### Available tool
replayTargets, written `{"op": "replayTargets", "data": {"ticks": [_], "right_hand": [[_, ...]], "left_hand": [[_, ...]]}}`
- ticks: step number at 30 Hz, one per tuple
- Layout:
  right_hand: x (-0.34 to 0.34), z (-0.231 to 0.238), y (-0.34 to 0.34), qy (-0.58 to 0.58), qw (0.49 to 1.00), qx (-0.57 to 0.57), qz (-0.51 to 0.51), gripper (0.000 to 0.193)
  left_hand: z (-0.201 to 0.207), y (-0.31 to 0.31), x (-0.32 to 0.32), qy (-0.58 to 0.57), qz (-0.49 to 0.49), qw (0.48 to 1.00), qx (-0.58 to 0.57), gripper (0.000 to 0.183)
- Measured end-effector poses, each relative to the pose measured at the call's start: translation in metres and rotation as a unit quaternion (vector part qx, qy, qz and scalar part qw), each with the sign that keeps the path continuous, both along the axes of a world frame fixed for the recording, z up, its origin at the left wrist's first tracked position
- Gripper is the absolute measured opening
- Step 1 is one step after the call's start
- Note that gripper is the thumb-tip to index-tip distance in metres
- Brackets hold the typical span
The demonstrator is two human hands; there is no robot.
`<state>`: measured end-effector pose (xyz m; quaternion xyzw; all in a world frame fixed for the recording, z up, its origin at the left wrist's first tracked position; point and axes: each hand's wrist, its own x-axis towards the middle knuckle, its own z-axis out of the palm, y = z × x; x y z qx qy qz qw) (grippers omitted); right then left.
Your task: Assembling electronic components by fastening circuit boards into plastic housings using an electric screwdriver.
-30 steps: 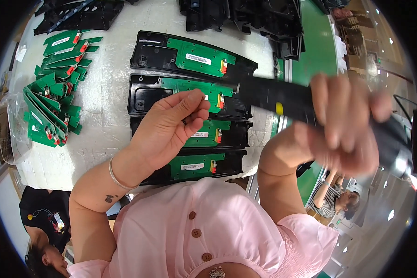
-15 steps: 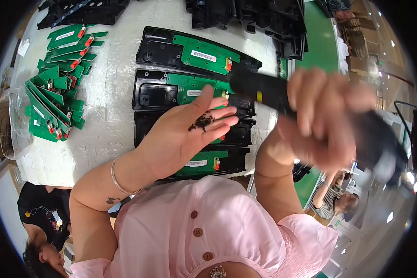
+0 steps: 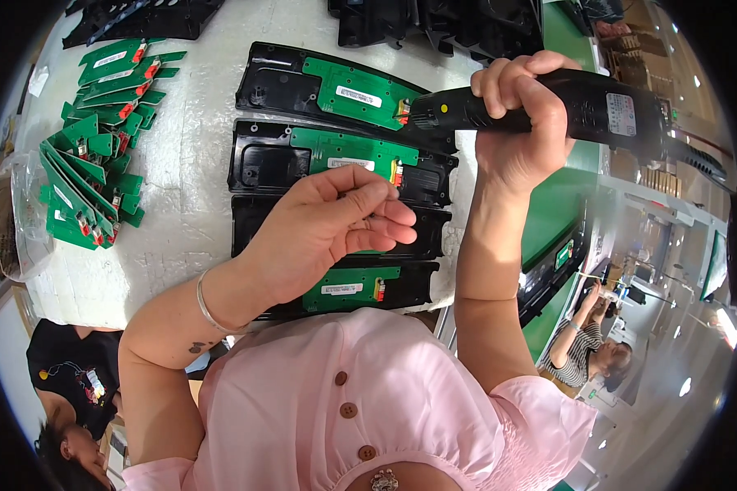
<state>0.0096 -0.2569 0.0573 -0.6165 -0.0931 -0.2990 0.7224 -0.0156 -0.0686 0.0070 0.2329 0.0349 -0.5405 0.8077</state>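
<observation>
My right hand (image 3: 524, 123) is wrapped round a black electric screwdriver (image 3: 590, 102), held nearly level with its nose pointing left. The nose overlaps the right end of the farthest black plastic panel (image 3: 274, 86), beside the red-and-yellow connector of its green circuit board (image 3: 327, 96); whether it touches cannot be seen. My left hand (image 3: 311, 221), palm up, has its fingers curled and the thumb against the index finger. Small dark screws lie in it, now mostly hidden by the fingers. Beneath it are the second panel (image 3: 262, 155) and a third panel (image 3: 254, 225).
A nearest panel with its green board (image 3: 323, 301) lies by my body. Loose green boards (image 3: 78, 180) are piled at left on the white table (image 3: 188, 164). Black plastic parts (image 3: 434, 24) stand at the back. Two other people are at the lower left and right.
The screwdriver has swung up and away to the far panel's right end. My left hand has curled its fingers over the screws that lay exposed on its open palm.
</observation>
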Motion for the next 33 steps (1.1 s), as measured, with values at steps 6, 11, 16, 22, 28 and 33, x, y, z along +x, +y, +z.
{"op": "replayTargets", "data": {"ticks": [6,11,16,22,28,33], "right_hand": [[0.002,0.002,0.009,0.049,0.998,-0.027,0.014,0.013],[0.001,0.004,0.012,0.056,0.998,-0.039,0.011,0.017],[-0.031,0.045,0.003,-0.052,0.98,-0.036,0.188,0.032],[-0.056,0.069,0.034,-0.038,0.97,0.032,0.24,0.021],[-0.058,0.069,0.037,-0.026,0.976,0.037,0.213,0.021],[-0.037,0.045,0.042,-0.043,0.984,-0.03,0.17,0.028]], "left_hand": [[0.004,-0.001,0.005,0.003,0.02,0.998,0.056,0.019],[0.003,0.002,0.004,-0.01,0.031,0.997,0.065,0.021],[-0.001,0.001,0.004,0.06,0.068,0.995,0.032,0.018],[-0.007,0.004,0.004,0.113,0.079,0.99,-0.027,0.017],[-0.016,0.005,0.002,0.154,0.049,0.98,-0.12,0.022],[0.008,0.0,0.002,0.137,0.068,0.988,-0.031,0.033]]}}
